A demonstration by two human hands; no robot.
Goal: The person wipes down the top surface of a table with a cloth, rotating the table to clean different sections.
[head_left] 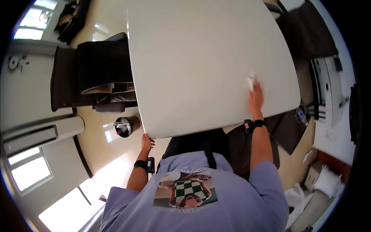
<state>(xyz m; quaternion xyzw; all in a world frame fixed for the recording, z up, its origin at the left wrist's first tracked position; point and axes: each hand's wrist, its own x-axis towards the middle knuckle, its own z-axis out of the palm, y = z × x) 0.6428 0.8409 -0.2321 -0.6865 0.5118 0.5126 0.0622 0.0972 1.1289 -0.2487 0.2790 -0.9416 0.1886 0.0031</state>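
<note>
A large white table fills the middle of the head view. On its right part, my right hand is closed around a white tissue or cloth that touches the tabletop; hand and cloth are slightly blurred. My left hand is at the table's near left corner, its fingers closed on the edge. Each wrist carries a black strap with a small box.
Dark chairs stand left and right of the table. A bin with rubbish is on the floor near the left corner. Another bin is beyond the right corner. A brown seat is beside my body.
</note>
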